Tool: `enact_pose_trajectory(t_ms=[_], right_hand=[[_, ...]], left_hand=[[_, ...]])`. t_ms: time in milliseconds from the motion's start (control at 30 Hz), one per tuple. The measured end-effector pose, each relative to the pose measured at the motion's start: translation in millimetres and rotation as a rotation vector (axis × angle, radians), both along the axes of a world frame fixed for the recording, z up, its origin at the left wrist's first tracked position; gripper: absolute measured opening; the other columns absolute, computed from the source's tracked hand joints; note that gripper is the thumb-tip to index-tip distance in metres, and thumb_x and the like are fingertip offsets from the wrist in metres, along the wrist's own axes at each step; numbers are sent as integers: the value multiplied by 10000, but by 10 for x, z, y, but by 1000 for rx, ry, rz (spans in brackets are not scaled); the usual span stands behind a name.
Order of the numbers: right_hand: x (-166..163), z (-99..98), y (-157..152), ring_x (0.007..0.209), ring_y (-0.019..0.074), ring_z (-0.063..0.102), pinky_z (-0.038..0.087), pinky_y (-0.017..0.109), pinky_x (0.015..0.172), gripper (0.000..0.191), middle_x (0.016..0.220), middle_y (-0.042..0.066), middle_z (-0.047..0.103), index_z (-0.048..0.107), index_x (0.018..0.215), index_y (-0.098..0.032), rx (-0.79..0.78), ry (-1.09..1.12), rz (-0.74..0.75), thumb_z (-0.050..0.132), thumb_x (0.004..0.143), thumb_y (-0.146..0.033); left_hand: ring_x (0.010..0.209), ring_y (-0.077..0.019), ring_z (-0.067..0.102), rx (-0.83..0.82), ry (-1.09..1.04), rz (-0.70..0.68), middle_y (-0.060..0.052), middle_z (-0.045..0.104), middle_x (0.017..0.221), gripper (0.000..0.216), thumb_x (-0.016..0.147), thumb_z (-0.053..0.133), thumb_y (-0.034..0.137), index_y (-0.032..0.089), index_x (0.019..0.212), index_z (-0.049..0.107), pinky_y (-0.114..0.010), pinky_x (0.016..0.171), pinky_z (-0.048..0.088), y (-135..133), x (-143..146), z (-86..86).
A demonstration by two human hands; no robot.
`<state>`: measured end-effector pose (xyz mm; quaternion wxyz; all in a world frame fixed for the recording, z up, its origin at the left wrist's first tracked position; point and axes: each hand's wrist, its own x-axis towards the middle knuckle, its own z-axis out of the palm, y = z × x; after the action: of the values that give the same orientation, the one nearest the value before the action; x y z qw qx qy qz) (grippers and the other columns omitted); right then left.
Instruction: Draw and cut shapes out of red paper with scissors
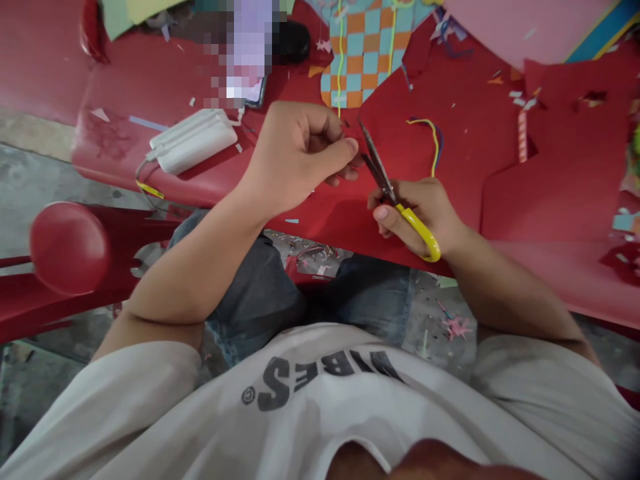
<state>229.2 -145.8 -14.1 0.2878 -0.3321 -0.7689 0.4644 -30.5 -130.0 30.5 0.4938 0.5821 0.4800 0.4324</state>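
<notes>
My right hand [420, 207] grips yellow-handled scissors [381, 172], their blades parted a little and pointing up and to the left. The blade tips lie close beside the fingertips of my left hand [310, 150]. Thumb and fingers of that hand are pinched together; whatever is between them is too small to make out. Under both hands lies red paper [345, 220] on the red table. Just beyond them is a woven sheet [363, 57] of orange and light blue squares, with a yellow string [341, 67] running over it.
A white power bank [195, 141] with a cable sits left of my hands, near a phone [256, 93]. A yellow and blue string [434, 143] lies on the right. Paper scraps litter the table and floor. A red chair [70, 248] stands at the left.
</notes>
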Motion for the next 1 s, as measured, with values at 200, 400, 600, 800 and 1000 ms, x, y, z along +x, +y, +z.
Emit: enact_pose_trajectory(t_ms=[200, 400, 600, 800, 1000], right_hand=[[-13, -5, 3, 529, 142, 559, 384, 318, 488, 394, 620, -14, 614, 690, 919, -230, 32, -7, -12, 744, 1071, -590], [-12, -34, 8, 502, 130, 603, 433, 284, 479, 331, 611, -41, 644, 700, 939, -232, 8, 17, -22, 771, 1062, -532], [-15, -81, 0, 511, 122, 647, 470, 264, 511, 306, 617, -46, 669, 717, 946, -232, -23, 38, -47, 788, 1067, -504], [-32, -82, -9, 501, 149, 650, 470, 292, 492, 402, 602, -31, 666, 713, 935, -237, -48, 29, -72, 751, 1070, -614], [-47, -24, -28, 506, 150, 648, 488, 293, 504, 452, 601, -27, 663, 709, 928, -246, -94, 16, -98, 760, 1045, -680]], left_hand=[[668, -159, 776, -53, -7, -58, -50, 826, 779, 265, 994, 837, 170, 192, 745, 749, -275, 557, 581, 12, -19, 30], [724, -199, 832, -101, 6, -47, -83, 856, 883, 226, 1009, 807, 174, 178, 790, 755, -267, 553, 580, 9, -11, 63], [725, -199, 827, -134, 6, -15, -67, 857, 881, 220, 986, 799, 157, 198, 780, 734, -266, 564, 561, -12, 21, 85], [741, -212, 829, -97, -15, -20, -57, 854, 879, 215, 974, 832, 248, 225, 779, 745, -282, 554, 555, -10, 8, 27], [748, -211, 827, -64, -87, -13, -27, 829, 828, 210, 969, 840, 242, 237, 788, 732, -291, 560, 557, -23, 38, 18]])
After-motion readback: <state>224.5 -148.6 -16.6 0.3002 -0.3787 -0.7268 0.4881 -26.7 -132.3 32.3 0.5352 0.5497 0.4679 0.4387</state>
